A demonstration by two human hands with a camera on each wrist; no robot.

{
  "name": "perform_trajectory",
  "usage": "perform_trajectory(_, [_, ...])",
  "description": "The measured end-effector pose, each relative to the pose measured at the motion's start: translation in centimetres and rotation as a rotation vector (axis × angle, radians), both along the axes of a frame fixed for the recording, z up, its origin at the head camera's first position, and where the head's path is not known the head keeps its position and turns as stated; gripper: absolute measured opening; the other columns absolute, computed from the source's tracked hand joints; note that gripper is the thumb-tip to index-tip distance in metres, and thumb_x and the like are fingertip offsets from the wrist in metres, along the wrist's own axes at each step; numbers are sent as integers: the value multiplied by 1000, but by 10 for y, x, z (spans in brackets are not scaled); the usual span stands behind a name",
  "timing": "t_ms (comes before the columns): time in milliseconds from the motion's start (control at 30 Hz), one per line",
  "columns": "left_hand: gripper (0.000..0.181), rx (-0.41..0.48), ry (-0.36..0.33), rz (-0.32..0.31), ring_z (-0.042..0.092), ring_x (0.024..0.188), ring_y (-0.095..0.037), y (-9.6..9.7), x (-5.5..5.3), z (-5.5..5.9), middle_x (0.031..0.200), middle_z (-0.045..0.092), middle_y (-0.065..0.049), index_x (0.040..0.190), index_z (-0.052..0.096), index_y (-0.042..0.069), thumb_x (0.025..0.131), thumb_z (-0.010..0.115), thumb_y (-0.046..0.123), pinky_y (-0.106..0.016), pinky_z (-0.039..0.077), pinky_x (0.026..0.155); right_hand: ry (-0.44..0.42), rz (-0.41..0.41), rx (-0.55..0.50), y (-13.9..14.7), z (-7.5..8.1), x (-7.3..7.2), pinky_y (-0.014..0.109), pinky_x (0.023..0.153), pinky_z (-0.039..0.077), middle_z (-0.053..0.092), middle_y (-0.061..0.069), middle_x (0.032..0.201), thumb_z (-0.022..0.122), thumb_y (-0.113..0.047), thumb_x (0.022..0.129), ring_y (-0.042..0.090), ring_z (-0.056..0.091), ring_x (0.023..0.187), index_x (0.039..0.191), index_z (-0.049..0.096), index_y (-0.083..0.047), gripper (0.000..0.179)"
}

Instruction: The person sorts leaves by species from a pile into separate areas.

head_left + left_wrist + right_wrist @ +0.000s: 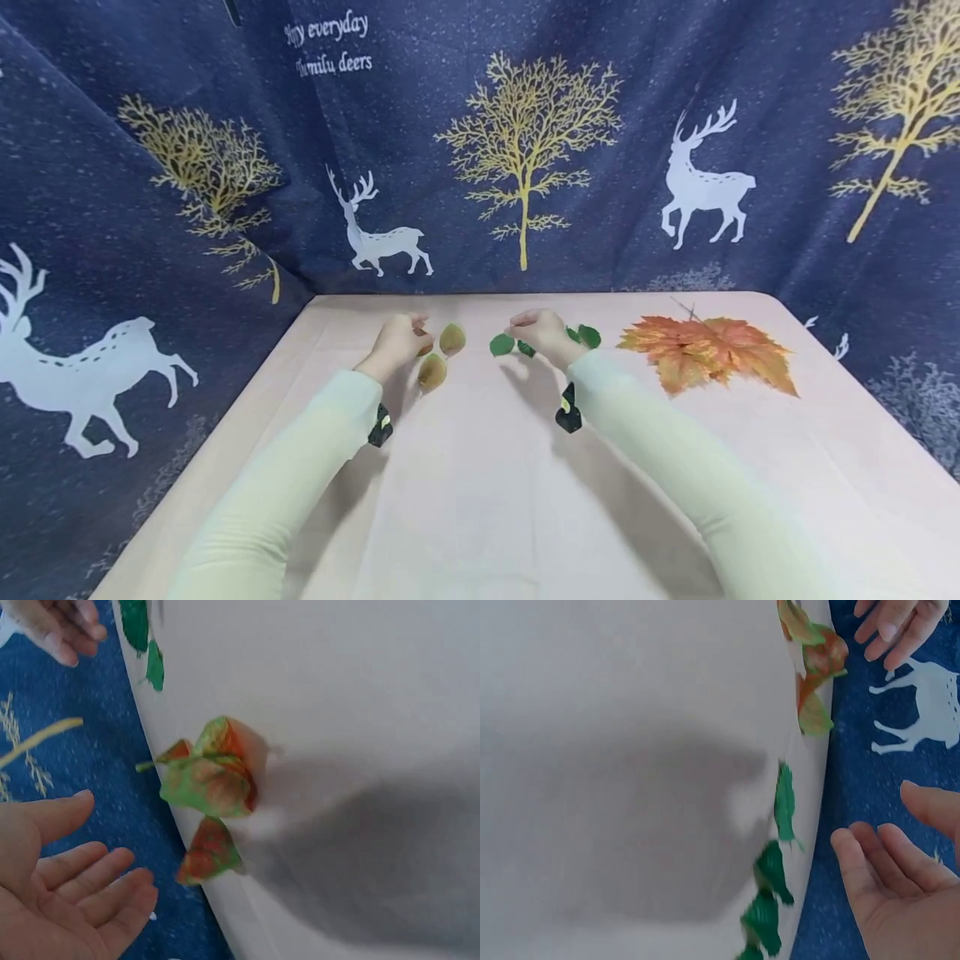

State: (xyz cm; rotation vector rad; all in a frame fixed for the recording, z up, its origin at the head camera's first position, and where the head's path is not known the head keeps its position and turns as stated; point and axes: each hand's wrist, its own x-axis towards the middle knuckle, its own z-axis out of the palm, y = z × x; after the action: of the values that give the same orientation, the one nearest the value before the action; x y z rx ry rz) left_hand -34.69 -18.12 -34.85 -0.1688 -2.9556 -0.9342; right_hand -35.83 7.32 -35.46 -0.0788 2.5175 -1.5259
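My left hand [395,343] hovers beside small yellow-brown leaves [452,339] on the table, partly covering one in the head view. In the left wrist view these leaves [206,784] look curled, orange with green edges; the thumb stands apart from the loosely bent fingers, with nothing between them. My right hand [546,336] is over a row of small green leaves [502,344], hiding part of the row. The right wrist view shows the green leaves [784,801] near the table edge, while the right hand's fingers are loosely bent and hold nothing.
Large orange-red maple leaves [708,350] lie overlapping at the table's right. A pale cloth covers the table [480,483]. Behind its far edge hangs a dark blue curtain [585,225] printed with white deer and gold trees.
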Motion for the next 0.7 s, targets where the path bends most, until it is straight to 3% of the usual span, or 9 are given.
perform_trajectory(100, [54,-56,21,-41,64,67,-18,10,1,1,95,71,-21,142,46,2,93,62,17,-36,57,78,22,31,50,12,4,2,46,111,41,54,11,141,61,-28,95,29,47,133,134,57,-8,44])
perform_trajectory(133, [55,-75,28,-56,65,71,-19,13,2,1,98,70,-21,143,45,3,94,62,19,-37,57,81,31,42,65,15,5,2,46,111,41,53,11,142,61,-30,96,29,46,133,136,56,-9,45])
perform_trajectory(233, [60,-157,32,-129,65,106,-28,24,3,-1,122,63,-22,148,37,2,97,59,24,-42,48,103,78,77,145,25,6,4,48,110,41,49,10,147,58,-34,97,30,44,135,142,50,-12,50])
perform_trajectory(333, [65,-236,38,-210,23,147,-34,33,5,-3,158,27,-16,151,27,1,99,54,27,-48,19,122,134,102,236,35,7,7,50,111,39,42,10,152,53,-36,99,32,40,139,146,44,-15,53])
perform_trajectory(400, [67,-280,38,-244,13,150,-31,38,5,-4,161,18,-13,153,21,3,100,52,30,-48,13,123,177,112,293,40,9,9,50,107,43,44,13,150,51,-38,99,26,63,110,149,40,-17,55])
perform_trajectory(500, [71,-335,57,-262,8,150,-30,43,8,-5,162,13,-9,155,16,7,100,52,32,-50,12,123,242,114,361,47,10,14,49,100,45,43,18,149,49,-38,100,25,62,74,152,32,-15,59])
perform_trajectory(567, [73,-366,70,-273,7,151,-29,47,10,-6,163,11,-9,156,13,9,100,53,33,-49,10,123,277,118,400,51,10,18,50,104,42,40,21,150,48,-39,101,27,62,77,154,27,-13,63])
perform_trajectory(633, [74,-388,77,-289,5,151,-29,51,12,-7,163,9,-8,156,12,10,100,53,33,-48,9,123,294,120,427,54,9,20,53,115,31,28,19,157,47,-38,101,38,53,122,155,22,-12,65])
perform_trajectory(700, [75,-410,85,-304,4,151,-28,53,14,-10,163,8,-8,156,11,11,99,54,34,-46,7,124,293,123,438,56,8,21,54,120,19,19,17,160,46,-38,101,40,29,142,156,18,-12,67])
